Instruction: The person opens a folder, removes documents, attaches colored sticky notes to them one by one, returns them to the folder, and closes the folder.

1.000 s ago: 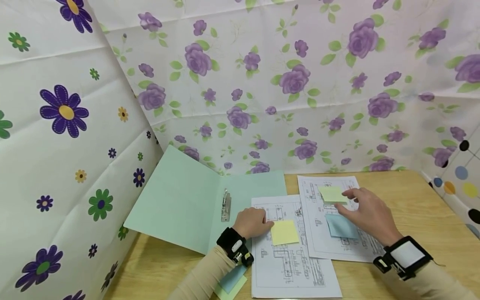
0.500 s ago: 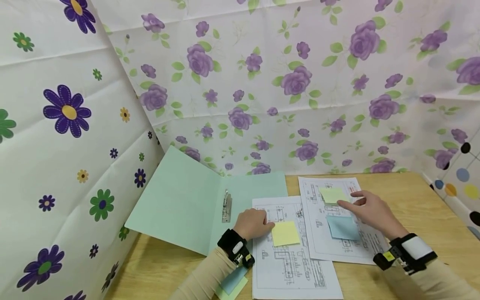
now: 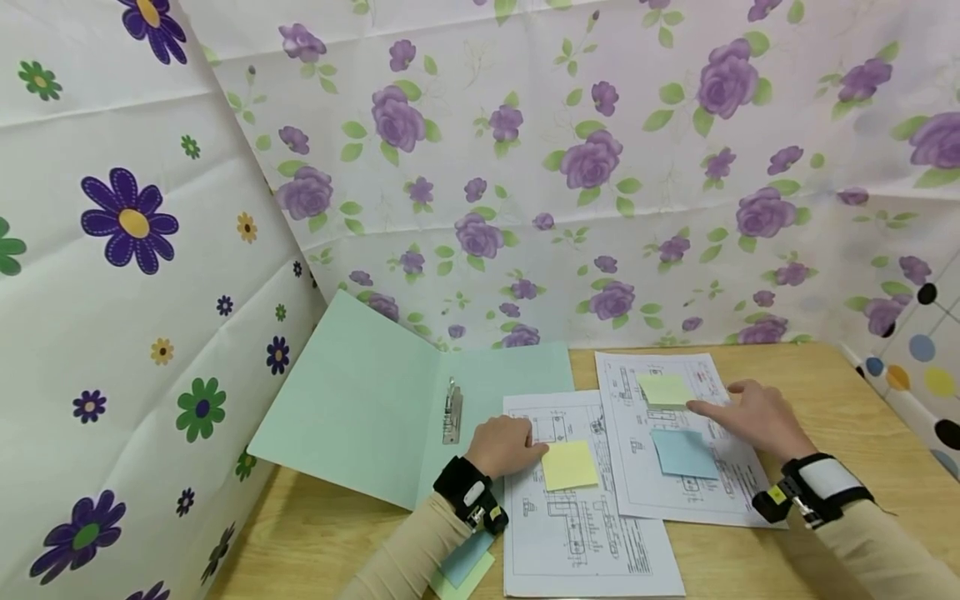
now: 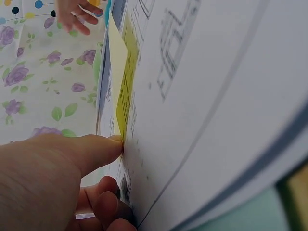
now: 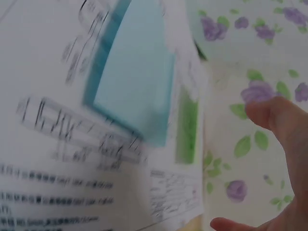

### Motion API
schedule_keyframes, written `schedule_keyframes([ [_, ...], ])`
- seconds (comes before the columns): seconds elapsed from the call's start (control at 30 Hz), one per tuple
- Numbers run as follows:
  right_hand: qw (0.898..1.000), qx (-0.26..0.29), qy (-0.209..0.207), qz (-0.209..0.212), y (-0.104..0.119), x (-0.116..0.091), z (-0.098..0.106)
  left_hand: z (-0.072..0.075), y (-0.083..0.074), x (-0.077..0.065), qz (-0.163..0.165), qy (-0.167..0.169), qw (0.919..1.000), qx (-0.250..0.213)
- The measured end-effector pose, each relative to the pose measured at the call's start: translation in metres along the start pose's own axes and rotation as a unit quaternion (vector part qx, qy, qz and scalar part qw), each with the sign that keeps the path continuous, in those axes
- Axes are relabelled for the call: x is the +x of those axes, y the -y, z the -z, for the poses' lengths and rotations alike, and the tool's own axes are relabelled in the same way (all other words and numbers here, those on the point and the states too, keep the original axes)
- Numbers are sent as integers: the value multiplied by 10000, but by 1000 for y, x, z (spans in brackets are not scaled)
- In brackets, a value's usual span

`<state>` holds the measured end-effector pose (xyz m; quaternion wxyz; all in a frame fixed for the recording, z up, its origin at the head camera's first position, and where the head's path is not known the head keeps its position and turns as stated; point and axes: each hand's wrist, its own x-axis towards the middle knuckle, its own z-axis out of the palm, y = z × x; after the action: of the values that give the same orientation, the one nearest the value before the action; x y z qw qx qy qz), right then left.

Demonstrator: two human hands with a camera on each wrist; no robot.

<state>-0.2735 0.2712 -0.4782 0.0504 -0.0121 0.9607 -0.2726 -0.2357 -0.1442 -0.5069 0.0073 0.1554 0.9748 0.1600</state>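
Note:
My left hand [image 3: 504,447] rests on a stack of printed drawing sheets [image 3: 540,542], its fingers loosely bent. In the left wrist view the thumb tip presses at the edge of a yellow sticky note [image 4: 126,91]. My right hand [image 3: 761,419] holds nothing, hovering over the right side of a second drawing sheet [image 3: 630,492], with thumb and fingers spread apart. A pale green sticky note [image 3: 664,389] lies near that sheet's top, just left of the thumb. Below it a blue sticky note [image 3: 684,454] stands with its lower edge lifted.
Behind the left hand an open pale green folder [image 3: 360,392] shows a metal clip [image 3: 452,414]. Blue and green sticky notes [image 3: 474,571] lie beside the left forearm on the wooden table [image 3: 847,417]. Floral cloth [image 3: 525,167] hangs at the back.
My right hand has drawn back to the right from the pale green note, its thumb and fingers parting. The left hand has stayed in place.

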Motion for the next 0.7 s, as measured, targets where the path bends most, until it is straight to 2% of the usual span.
schedule_keyframes([
  [0.17,9991,-257,160,-298,-15,11,-8,2,0,-1,-37,-8,10000,-83],
  [0.4,9989,-395,75,-235,-18,18,-21,2,1,-2,0,10,10000,-83],
  [0.7,9967,171,696,-390,-10,19,-20,3,0,-1,-13,73,9999,-81],
])
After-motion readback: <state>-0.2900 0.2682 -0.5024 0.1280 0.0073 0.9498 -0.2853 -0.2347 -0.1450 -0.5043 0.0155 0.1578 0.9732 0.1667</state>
